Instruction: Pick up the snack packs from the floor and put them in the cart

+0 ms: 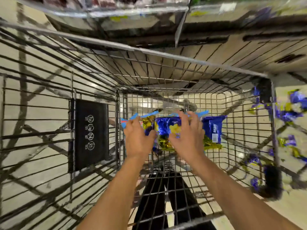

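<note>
The snack packs (167, 130), blue and gold, lie in a small pile on the wire bottom of the cart (232, 113), towards its far end. I count about four there, though blur and overlap make this uncertain: one blue and yellow pack in the middle, a gold one to its left, a blue one standing on edge to the right (213, 128), and gold foil beneath. Both hands hang just over the pile with fingers spread and loose; the left hand (138, 138) and right hand (186, 135) appear to grip nothing. To finish the step well, let the packs settle flat, then withdraw straight up, clear of the wire sides. More packs (289, 112), roughly six or more, lie scattered on the floor (285, 90) beyond the cart's right side.
</note>
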A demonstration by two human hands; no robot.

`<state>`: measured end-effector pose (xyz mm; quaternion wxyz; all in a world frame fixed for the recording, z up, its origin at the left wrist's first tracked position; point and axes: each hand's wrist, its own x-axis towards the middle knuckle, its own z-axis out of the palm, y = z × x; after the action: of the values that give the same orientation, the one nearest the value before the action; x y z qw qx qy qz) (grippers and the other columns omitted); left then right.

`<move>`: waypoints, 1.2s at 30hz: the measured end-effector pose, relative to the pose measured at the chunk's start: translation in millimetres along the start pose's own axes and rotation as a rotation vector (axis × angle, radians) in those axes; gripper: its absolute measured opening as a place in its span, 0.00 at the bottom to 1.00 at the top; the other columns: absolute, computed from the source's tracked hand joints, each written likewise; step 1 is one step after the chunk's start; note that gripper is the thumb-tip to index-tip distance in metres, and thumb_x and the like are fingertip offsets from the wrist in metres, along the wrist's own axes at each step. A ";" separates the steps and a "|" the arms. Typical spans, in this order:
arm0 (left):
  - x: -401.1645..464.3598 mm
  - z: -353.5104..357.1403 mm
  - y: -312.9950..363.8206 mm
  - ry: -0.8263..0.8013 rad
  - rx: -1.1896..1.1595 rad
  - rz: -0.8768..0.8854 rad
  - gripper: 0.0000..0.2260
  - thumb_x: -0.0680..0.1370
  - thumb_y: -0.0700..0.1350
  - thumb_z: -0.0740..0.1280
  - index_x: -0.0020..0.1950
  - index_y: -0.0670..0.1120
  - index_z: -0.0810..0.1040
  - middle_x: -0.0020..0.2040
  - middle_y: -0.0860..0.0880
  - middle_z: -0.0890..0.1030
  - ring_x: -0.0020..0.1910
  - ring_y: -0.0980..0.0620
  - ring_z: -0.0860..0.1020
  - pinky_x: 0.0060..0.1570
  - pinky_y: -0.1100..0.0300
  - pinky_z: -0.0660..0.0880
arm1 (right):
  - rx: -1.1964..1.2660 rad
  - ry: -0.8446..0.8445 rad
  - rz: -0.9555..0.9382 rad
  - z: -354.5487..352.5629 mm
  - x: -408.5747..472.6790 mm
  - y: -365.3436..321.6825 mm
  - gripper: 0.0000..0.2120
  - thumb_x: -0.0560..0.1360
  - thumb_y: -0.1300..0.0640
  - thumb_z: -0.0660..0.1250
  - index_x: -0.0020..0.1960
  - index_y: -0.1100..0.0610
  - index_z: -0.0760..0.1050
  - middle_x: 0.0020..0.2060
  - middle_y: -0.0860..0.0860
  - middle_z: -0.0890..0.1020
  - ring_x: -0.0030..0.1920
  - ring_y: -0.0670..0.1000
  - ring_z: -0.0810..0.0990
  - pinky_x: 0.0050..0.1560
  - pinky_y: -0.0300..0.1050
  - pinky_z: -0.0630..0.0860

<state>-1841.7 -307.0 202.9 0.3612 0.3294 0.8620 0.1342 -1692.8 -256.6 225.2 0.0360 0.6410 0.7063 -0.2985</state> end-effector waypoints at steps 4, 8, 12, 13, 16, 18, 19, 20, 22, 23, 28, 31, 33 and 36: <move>-41.9 -56.6 46.8 0.074 0.134 0.188 0.29 0.73 0.47 0.73 0.72 0.45 0.68 0.67 0.43 0.71 0.68 0.42 0.69 0.68 0.48 0.67 | -0.054 0.110 -0.056 -67.9 -29.3 -18.6 0.28 0.70 0.50 0.67 0.69 0.49 0.69 0.70 0.52 0.65 0.68 0.57 0.66 0.65 0.59 0.65; -80.7 -106.3 107.1 0.179 0.390 0.530 0.26 0.72 0.46 0.71 0.69 0.45 0.70 0.63 0.44 0.73 0.62 0.41 0.71 0.61 0.48 0.69 | -0.195 0.194 -0.069 -136.5 -56.3 -27.5 0.24 0.71 0.51 0.69 0.66 0.49 0.71 0.66 0.51 0.72 0.66 0.56 0.68 0.64 0.57 0.64; -121.7 -130.2 171.1 0.237 0.567 0.779 0.24 0.70 0.44 0.69 0.66 0.46 0.72 0.60 0.45 0.74 0.58 0.41 0.72 0.53 0.48 0.71 | -0.340 0.408 -0.110 -202.1 -91.6 -14.0 0.23 0.67 0.54 0.72 0.62 0.51 0.75 0.57 0.51 0.76 0.57 0.56 0.73 0.56 0.54 0.67; -132.9 -131.0 184.6 0.246 0.617 0.834 0.23 0.69 0.44 0.70 0.64 0.46 0.73 0.58 0.45 0.74 0.57 0.41 0.72 0.50 0.49 0.71 | -0.370 0.440 -0.102 -217.6 -102.6 -7.7 0.22 0.67 0.54 0.72 0.61 0.51 0.75 0.55 0.52 0.77 0.55 0.57 0.74 0.54 0.54 0.68; -174.1 -124.3 221.2 0.247 0.730 0.973 0.20 0.69 0.45 0.70 0.60 0.47 0.72 0.55 0.46 0.74 0.55 0.41 0.73 0.48 0.50 0.70 | -0.438 0.486 -0.034 -256.1 -138.1 21.8 0.20 0.66 0.52 0.71 0.58 0.51 0.75 0.51 0.52 0.78 0.53 0.57 0.75 0.53 0.54 0.68; -207.0 -110.1 241.4 0.241 0.790 1.042 0.19 0.69 0.45 0.69 0.59 0.47 0.72 0.55 0.46 0.75 0.55 0.42 0.73 0.48 0.50 0.70 | -0.432 0.495 0.025 -274.9 -166.2 49.5 0.19 0.68 0.50 0.70 0.58 0.49 0.74 0.52 0.50 0.77 0.55 0.56 0.74 0.55 0.53 0.68; -225.5 -100.6 251.2 0.234 0.812 1.075 0.19 0.69 0.46 0.70 0.59 0.47 0.73 0.55 0.46 0.75 0.55 0.42 0.74 0.48 0.50 0.71 | -0.414 0.499 0.056 -282.6 -181.1 65.4 0.20 0.68 0.49 0.70 0.59 0.49 0.74 0.53 0.50 0.77 0.56 0.55 0.74 0.55 0.53 0.68; -245.4 -88.9 260.3 0.221 0.823 1.111 0.20 0.69 0.47 0.71 0.59 0.47 0.73 0.55 0.45 0.76 0.55 0.42 0.74 0.48 0.49 0.71 | -0.392 0.509 0.092 -289.4 -197.7 82.4 0.19 0.68 0.49 0.70 0.59 0.48 0.73 0.53 0.50 0.77 0.56 0.55 0.74 0.56 0.53 0.67; -288.3 -59.1 277.7 0.193 0.833 1.195 0.21 0.69 0.49 0.71 0.60 0.47 0.72 0.56 0.46 0.75 0.56 0.42 0.74 0.49 0.50 0.71 | -0.361 0.553 0.177 -301.9 -232.7 119.5 0.18 0.68 0.51 0.69 0.57 0.49 0.73 0.53 0.51 0.77 0.56 0.56 0.74 0.54 0.54 0.68; -312.7 -41.7 285.9 0.181 0.836 1.235 0.21 0.70 0.49 0.69 0.61 0.47 0.71 0.57 0.46 0.75 0.57 0.42 0.74 0.50 0.50 0.71 | -0.346 0.575 0.218 -307.4 -252.4 140.5 0.18 0.67 0.52 0.69 0.57 0.49 0.74 0.52 0.51 0.77 0.55 0.57 0.75 0.53 0.54 0.69; -441.7 58.3 313.8 0.120 0.816 1.358 0.22 0.72 0.50 0.69 0.65 0.47 0.72 0.59 0.46 0.75 0.59 0.42 0.74 0.52 0.49 0.72 | -0.288 0.615 0.332 -322.9 -359.8 258.6 0.21 0.69 0.54 0.67 0.61 0.52 0.72 0.57 0.54 0.76 0.57 0.58 0.73 0.54 0.55 0.70; -516.8 123.4 325.7 0.067 0.801 1.417 0.23 0.74 0.50 0.68 0.67 0.48 0.70 0.61 0.46 0.74 0.61 0.42 0.73 0.54 0.50 0.71 | -0.251 0.634 0.398 -324.1 -424.7 331.6 0.23 0.71 0.54 0.67 0.65 0.52 0.70 0.60 0.54 0.74 0.60 0.58 0.72 0.56 0.55 0.71; -566.1 162.9 334.7 0.019 0.774 1.473 0.23 0.73 0.49 0.69 0.66 0.46 0.71 0.60 0.45 0.74 0.60 0.41 0.73 0.53 0.50 0.72 | -0.216 0.641 0.452 -324.9 -467.3 377.3 0.25 0.73 0.53 0.67 0.68 0.52 0.69 0.63 0.54 0.73 0.63 0.58 0.71 0.59 0.56 0.70; -627.6 213.3 348.8 -0.048 0.780 1.552 0.26 0.74 0.49 0.68 0.71 0.45 0.68 0.64 0.43 0.73 0.62 0.41 0.72 0.56 0.49 0.71 | -0.158 0.659 0.563 -328.1 -523.2 438.6 0.24 0.74 0.54 0.67 0.69 0.52 0.68 0.65 0.54 0.71 0.65 0.58 0.69 0.61 0.54 0.67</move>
<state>-1198.1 -465.1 551.8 0.0472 0.9272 0.3704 0.0307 -1085.5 -565.4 556.1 -0.0623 0.8646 0.4986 -0.0019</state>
